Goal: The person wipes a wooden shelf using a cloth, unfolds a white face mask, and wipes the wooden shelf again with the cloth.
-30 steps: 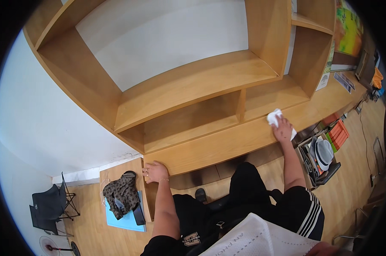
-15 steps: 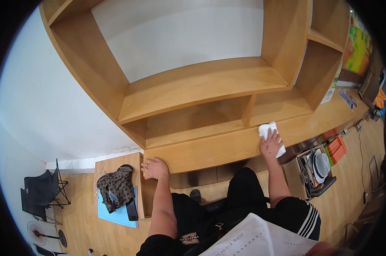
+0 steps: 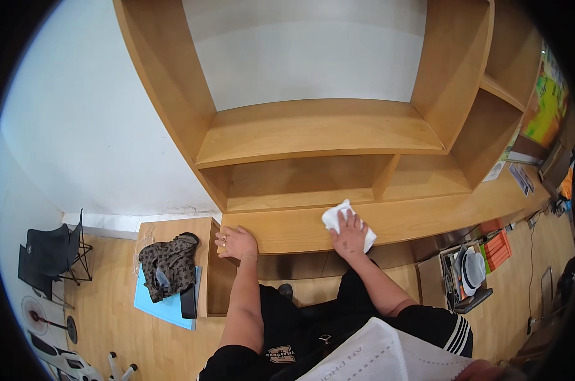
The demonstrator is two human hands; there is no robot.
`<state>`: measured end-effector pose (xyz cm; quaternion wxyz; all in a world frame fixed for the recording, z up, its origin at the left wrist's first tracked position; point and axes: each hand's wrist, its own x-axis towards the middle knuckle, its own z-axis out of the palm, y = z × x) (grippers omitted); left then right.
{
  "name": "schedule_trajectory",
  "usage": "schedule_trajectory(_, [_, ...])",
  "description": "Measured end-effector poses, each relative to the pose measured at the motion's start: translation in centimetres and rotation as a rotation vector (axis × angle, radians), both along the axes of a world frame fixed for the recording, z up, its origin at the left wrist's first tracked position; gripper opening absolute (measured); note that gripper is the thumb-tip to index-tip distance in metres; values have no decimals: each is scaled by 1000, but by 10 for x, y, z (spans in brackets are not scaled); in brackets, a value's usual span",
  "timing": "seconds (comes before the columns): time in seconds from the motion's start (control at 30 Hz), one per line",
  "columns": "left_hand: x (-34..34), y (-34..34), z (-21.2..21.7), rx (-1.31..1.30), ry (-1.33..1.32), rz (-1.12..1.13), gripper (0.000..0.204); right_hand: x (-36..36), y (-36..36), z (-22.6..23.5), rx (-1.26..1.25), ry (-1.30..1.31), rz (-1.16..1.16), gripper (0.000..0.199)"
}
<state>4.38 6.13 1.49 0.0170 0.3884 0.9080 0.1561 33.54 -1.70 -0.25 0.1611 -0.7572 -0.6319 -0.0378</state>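
My right hand (image 3: 350, 236) presses a folded white cloth (image 3: 334, 217) flat against the long wooden desktop (image 3: 287, 236), with its fingers laid over the cloth. At the left end of the same desktop, my left hand (image 3: 238, 242) rests palm down near the front edge, fingers stretched out and nothing in them. A wooden shelf unit (image 3: 319, 130) with bare compartments rises from the back of the desktop.
Left of the desk, a low wooden cabinet (image 3: 205, 279) carries a dark patterned cloth item (image 3: 170, 263) and a light blue board (image 3: 154, 311). A folding chair (image 3: 52, 254) and a fan (image 3: 36, 315) stand farther left. Right, an open drawer (image 3: 453, 279) holds a white hat (image 3: 473, 270).
My right hand has slid the white cloth leftward along the desktop, closer to my left hand. My left hand stays at the desk's left end. The whole view has shifted slightly.
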Motion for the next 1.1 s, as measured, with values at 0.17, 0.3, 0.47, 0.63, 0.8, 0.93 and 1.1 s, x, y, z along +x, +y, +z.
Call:
schedule_trajectory(0.17, [-2,0,-10,58,90,16,50,-52,8,6,-27,57,153,64])
schedule_trajectory(0.3, [0,-2,-3,21,-10,-8,55,-90,15,7,-42,85,270,64])
schedule_trajectory(0.47, [0,0,-2,36,-16,7,54,-131,24,7,-28,61,437,64])
schedule_trajectory(0.63, [-3,-2,-6,72,-30,1,54,-138,39,14,-33,70,599,65])
schedule_trajectory(0.8, [-1,-2,-5,96,-52,-24,54,-113,62,9,29,107,685,65])
schedule_trajectory(0.93, [-3,-2,-12,111,-44,-24,52,-72,50,4,105,94,682,66])
schedule_trajectory(1.1, [-6,-6,-10,105,-57,-12,51,-3,26,6,87,93,642,64])
